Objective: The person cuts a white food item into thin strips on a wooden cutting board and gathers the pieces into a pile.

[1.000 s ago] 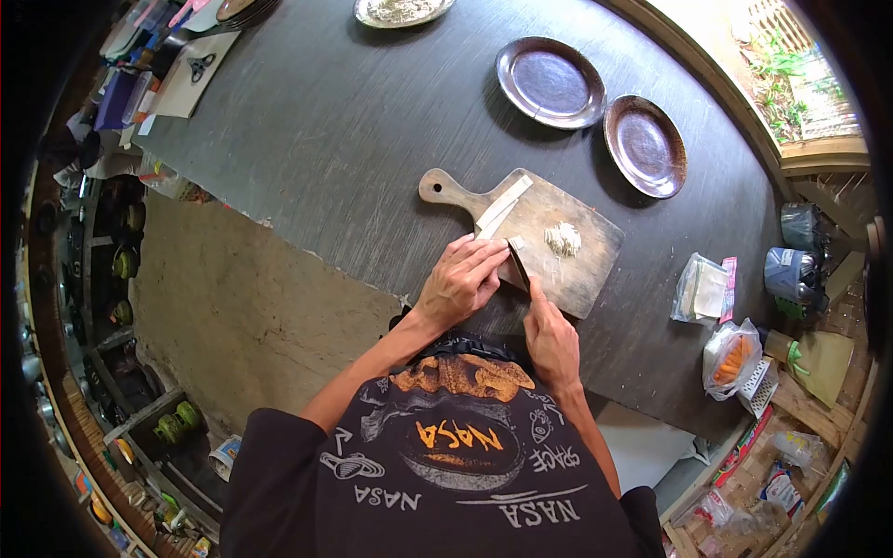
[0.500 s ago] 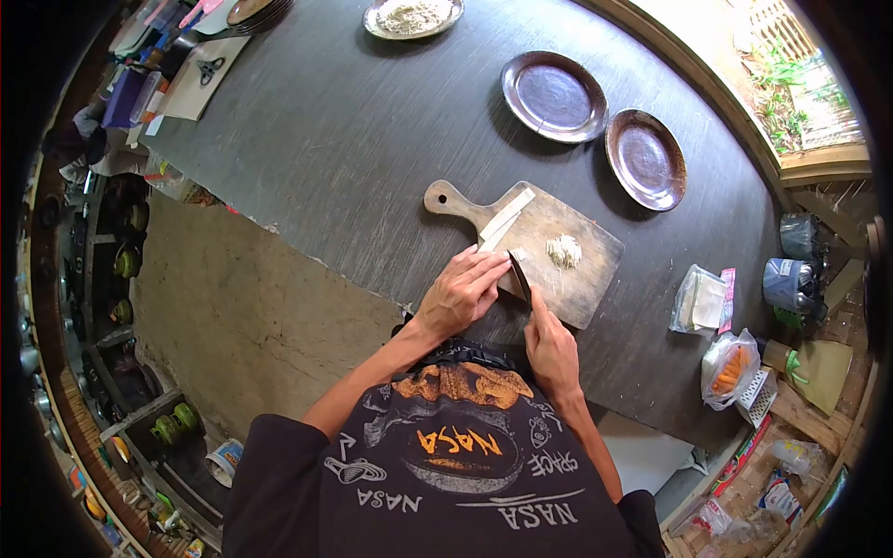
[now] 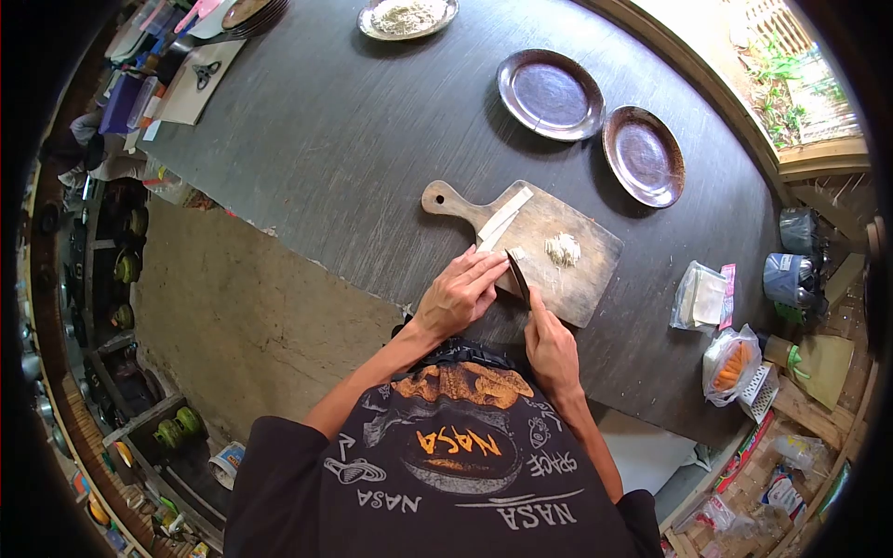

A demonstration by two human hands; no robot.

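A wooden cutting board (image 3: 586,232) with a holed handle lies on the dark table. Pale flat strips (image 3: 505,218) rest along its left part. My left hand (image 3: 459,288) is closed over the near end of the strips, its fingertips pressed together beside the blade. In my right hand (image 3: 553,352) is a dark-bladed knife (image 3: 519,276), its tip close to my left fingertips. A few small cut bits lie just beyond the blade. A little heap of thin pale shreds (image 3: 563,249) sits on the board's right half.
Two brown oval plates (image 3: 551,95) (image 3: 644,156) stand beyond the board. A plate of pale shreds (image 3: 407,17) is at the far edge. On the right are a packet (image 3: 699,298), a bag of carrots (image 3: 731,365) and a grater (image 3: 759,391). Scissors (image 3: 206,73) lie far left.
The view has shifted very slightly. Both hands, the knife and the strips look almost the same as before.
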